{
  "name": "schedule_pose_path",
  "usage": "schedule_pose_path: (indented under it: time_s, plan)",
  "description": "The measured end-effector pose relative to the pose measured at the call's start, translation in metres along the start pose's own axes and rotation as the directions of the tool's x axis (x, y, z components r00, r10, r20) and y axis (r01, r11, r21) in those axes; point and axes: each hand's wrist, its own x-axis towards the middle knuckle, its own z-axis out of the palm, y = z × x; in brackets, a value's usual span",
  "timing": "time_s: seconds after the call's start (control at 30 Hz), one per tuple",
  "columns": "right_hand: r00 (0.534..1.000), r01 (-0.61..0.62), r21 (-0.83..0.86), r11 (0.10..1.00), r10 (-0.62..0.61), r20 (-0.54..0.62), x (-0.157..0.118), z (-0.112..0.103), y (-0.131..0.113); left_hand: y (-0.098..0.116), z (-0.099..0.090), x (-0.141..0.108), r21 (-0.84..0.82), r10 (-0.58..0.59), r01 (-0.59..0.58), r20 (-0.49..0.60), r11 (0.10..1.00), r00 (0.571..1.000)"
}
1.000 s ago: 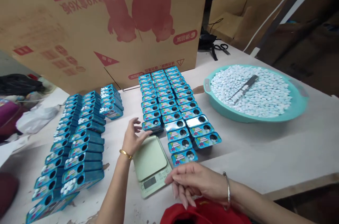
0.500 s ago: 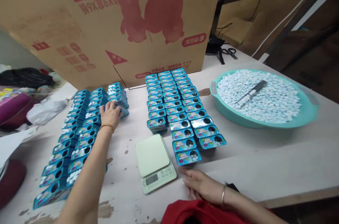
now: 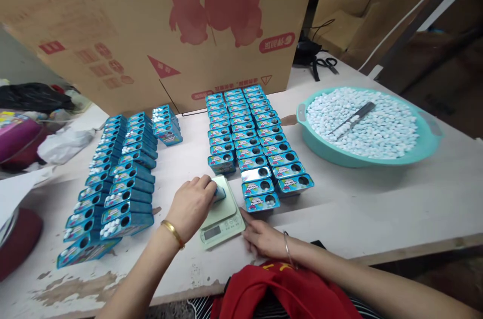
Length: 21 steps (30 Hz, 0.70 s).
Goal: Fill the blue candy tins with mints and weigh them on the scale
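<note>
Pale table (image 3: 350, 213), worn to brown patches along its near edge, carries all stock under inspection. A red garment (image 3: 260, 289) shows at the middle of that edge. Just beyond it, the right hand (image 3: 262, 236) lies by the right side of a pale green scale (image 3: 228, 231), fingers loosely bent and apart; contact with the scale cannot be confirmed. The left hand (image 3: 192, 206) is clamped from above on one blue tin (image 3: 219, 193), at the scale's plate; the fingers cover most of it, and whether it bears on the plate cannot be told.

Toward the left edge stand two long columns of blue tins (image 3: 128, 223), tops with round holes, many with white pieces (image 3: 110, 227) heaped beside the hole. A short stack (image 3: 168, 134) stands at their far end. Just beyond and right of the scale, a block of three columns (image 3: 260, 187) runs back from the near side; one top is plain silver.

Toward the right edge sits a turquoise basin (image 3: 332, 153) filled with white pieces, a dark flat tool (image 3: 354, 116) lying on them. Scissors (image 3: 328, 63) rest near the far edge, right of a large printed carton (image 3: 132, 32) standing behind the tins.
</note>
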Motion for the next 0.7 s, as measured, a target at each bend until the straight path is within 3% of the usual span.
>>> schedule_pose_path:
  time_s: [0.1, 0.17, 0.2, 0.23, 0.3, 0.37, 0.4, 0.47, 0.57, 0.7]
  plan:
    - [1.000, -0.001, -0.026, 1.000, 0.002, 0.005, 0.007, 0.004, -0.004, -0.005, 0.001, -0.001, -0.094, -0.028, 0.022, -0.054, 0.995, 0.998]
    - [1.000, -0.005, -0.029, 1.000, 0.005, 0.007, 0.014, 0.010, -0.007, -0.016, -0.001, -0.014, -0.238, -0.138, 0.099, -0.157, 0.966, 0.978]
    - [1.000, -0.011, -0.024, 1.000, 0.011, 0.002, 0.017, 0.013, -0.008, -0.022, -0.001, -0.023, -0.322, -0.242, 0.167, -0.210, 0.932, 0.947]
    - [1.000, -0.021, -0.015, 1.000, 0.021, -0.007, 0.020, 0.016, -0.010, -0.028, 0.001, -0.035, -0.403, -0.368, 0.251, -0.247, 0.880, 0.896]
    - [0.999, -0.037, 0.005, 0.999, 0.037, -0.017, 0.027, 0.023, -0.013, -0.039, 0.014, -0.062, -0.531, -0.612, 0.420, -0.255, 0.736, 0.749]
    - [0.999, -0.033, 0.001, 0.999, 0.033, -0.012, 0.034, 0.029, -0.018, -0.044, 0.041, -0.091, -0.597, -0.766, 0.544, -0.202, 0.590, 0.610]
    - [1.000, -0.027, -0.010, 1.000, 0.026, -0.007, 0.037, 0.031, -0.020, -0.045, 0.057, -0.106, -0.611, -0.805, 0.581, -0.166, 0.537, 0.570]
    - [1.000, -0.009, -0.037, 0.999, 0.009, 0.001, 0.044, 0.036, -0.025, -0.041, 0.093, -0.130, -0.638, -0.826, 0.614, -0.064, 0.466, 0.560]
    - [1.000, 0.006, -0.072, 0.997, -0.006, -0.002, 0.053, 0.042, -0.030, -0.025, 0.133, -0.150, -0.673, -0.797, 0.589, -0.002, 0.447, 0.603]
    - [1.000, 0.016, -0.130, 0.991, -0.017, -0.007, 0.062, 0.048, -0.033, -0.007, 0.146, -0.154, -0.695, -0.775, 0.551, -0.014, 0.461, 0.631]
